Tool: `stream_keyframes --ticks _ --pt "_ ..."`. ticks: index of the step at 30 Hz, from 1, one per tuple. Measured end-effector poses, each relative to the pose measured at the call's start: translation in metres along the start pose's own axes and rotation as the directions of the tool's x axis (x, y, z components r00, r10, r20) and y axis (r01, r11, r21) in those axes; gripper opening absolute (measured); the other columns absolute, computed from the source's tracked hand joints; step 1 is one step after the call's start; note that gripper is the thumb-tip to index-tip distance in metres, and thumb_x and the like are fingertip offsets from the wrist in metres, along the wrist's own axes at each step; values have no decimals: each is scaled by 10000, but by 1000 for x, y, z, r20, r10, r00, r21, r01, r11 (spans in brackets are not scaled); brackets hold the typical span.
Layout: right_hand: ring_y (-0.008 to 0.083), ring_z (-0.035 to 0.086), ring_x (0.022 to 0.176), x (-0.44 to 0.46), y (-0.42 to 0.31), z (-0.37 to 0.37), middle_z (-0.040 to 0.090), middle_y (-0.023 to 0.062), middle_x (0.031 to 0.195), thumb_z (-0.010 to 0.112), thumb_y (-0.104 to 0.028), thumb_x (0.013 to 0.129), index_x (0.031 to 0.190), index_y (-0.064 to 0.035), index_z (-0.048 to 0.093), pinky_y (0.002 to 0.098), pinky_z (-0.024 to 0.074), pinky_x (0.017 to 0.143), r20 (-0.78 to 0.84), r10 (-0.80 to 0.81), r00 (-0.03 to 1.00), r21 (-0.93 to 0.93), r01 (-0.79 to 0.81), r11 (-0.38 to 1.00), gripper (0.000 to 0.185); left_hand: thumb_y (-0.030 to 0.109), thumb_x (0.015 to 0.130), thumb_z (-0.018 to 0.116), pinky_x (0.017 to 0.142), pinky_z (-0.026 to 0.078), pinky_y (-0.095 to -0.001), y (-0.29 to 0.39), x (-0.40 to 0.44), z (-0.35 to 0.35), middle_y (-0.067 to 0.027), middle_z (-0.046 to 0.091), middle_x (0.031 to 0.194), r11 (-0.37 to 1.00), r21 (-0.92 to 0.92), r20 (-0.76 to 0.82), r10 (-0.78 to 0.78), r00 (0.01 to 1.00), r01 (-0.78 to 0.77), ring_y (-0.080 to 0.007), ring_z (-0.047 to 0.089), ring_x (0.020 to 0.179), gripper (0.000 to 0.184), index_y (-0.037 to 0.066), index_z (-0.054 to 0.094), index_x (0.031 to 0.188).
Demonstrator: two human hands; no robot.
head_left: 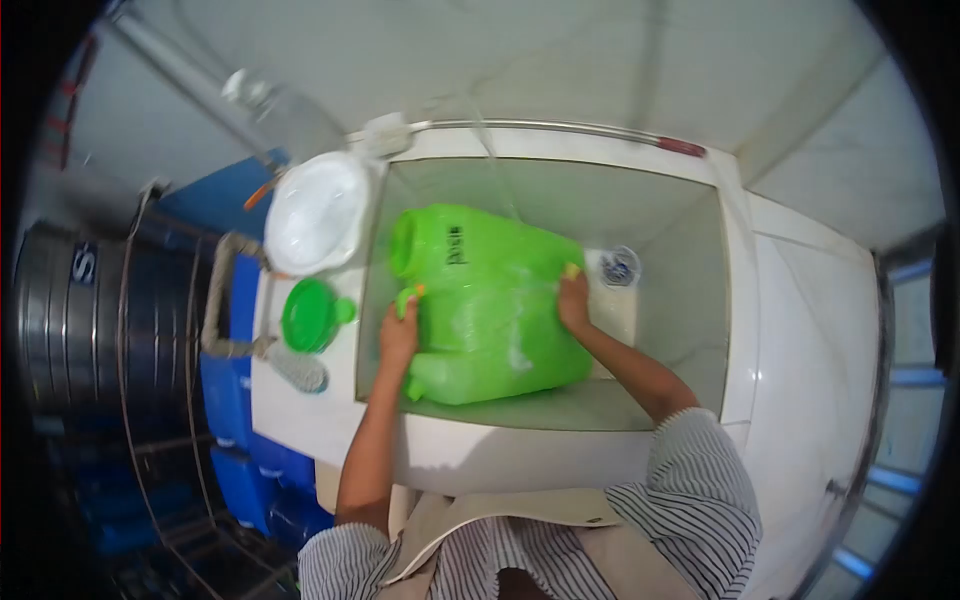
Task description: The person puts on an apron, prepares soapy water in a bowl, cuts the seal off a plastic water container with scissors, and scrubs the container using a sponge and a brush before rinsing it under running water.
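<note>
A large green plastic jerrycan lies on its side in the sink, with its open mouth to the left and white suds on its wet wall. My left hand is closed around its handle near the mouth. At the base end, my right hand grips the jerrycan's edge; a small yellow patch shows at its fingertips, too small to identify. The undersides of both hands' fingers are partly hidden.
Left of the sink, a white basin, a round green lid and a scrubbing brush rest on the ledge. A drain strainer is at the sink's right. A metal rod lies along the back rim. Blue containers stand lower left.
</note>
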State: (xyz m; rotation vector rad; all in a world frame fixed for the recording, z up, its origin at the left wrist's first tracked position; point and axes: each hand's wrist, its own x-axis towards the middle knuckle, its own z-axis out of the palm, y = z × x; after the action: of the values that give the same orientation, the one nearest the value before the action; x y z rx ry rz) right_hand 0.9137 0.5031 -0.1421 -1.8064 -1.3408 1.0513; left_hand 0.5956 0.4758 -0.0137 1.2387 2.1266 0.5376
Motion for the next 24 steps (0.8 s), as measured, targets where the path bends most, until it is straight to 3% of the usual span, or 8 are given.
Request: stream_keyframes --ticks 3,8,11,13,17,20,22,24 --pt "420 353 1210 -58 -2 48 363 247 1317 392 -95 895 1266 25 374 424 256 1057 -198 -271 942 -308 203 930 391 536 872 443 821 445 -491 5 -4 0 -279 607 963 994 5 -75 111 991 -111 -454 570 923 572 21 555 1093" --pt "394 338 1236 -93 -243 56 275 219 1366 459 -15 801 1263 -9 392 420 274 1050 190 -826 530 267 782 563 467 525 871 447 826 442 -500 2 -6 -4 -274 603 994 1000 16 -44 18 999 -18 -450 570 934 561 21 541 1100" --pt "385 399 1178 -76 -331 94 399 209 1262 518 -33 770 1159 -9 485 433 336 1006 136 -932 335 137 926 352 391 508 867 455 834 442 -496 -38 17 21 -277 599 1009 873 91 -149 487 861 -479 -440 571 949 558 33 519 1154" --pt "382 445 1121 -59 -370 112 470 215 1192 554 -62 759 1098 -13 552 432 372 967 12 -965 262 34 964 262 342 489 857 473 840 444 -489 -8 7 7 -264 601 1030 995 78 39 55 998 -58 -425 573 964 568 42 488 1207" --pt "384 470 1092 -46 -395 146 513 229 1140 572 -88 753 1054 -31 605 415 397 936 180 -900 396 -155 915 372 308 498 851 477 845 442 -485 -6 -5 6 -274 594 1040 1000 29 -3 -11 1000 11 -422 571 975 597 40 464 1234" --pt "348 555 962 -111 -393 192 579 168 974 580 -122 744 851 -27 616 419 472 798 484 -854 189 -2 977 215 147 525 860 451 831 446 -494 -38 14 35 -305 589 1011 802 -130 -266 539 799 -583 -440 572 953 631 6 462 1219" --pt "287 583 866 -182 -387 213 568 171 929 583 -141 710 949 -42 598 456 492 650 639 -745 192 82 946 314 259 536 870 429 810 448 -507 17 -14 -14 -323 590 966 1000 11 25 -4 1000 4 -461 572 924 638 -16 474 1186" --pt "289 492 991 -210 -367 246 492 108 1096 593 -189 741 1059 -119 577 411 453 693 686 -682 253 -186 967 171 326 533 871 429 799 449 -513 17 -16 -17 -318 595 950 1000 5 21 25 999 -25 -466 572 915 628 -21 486 1160"
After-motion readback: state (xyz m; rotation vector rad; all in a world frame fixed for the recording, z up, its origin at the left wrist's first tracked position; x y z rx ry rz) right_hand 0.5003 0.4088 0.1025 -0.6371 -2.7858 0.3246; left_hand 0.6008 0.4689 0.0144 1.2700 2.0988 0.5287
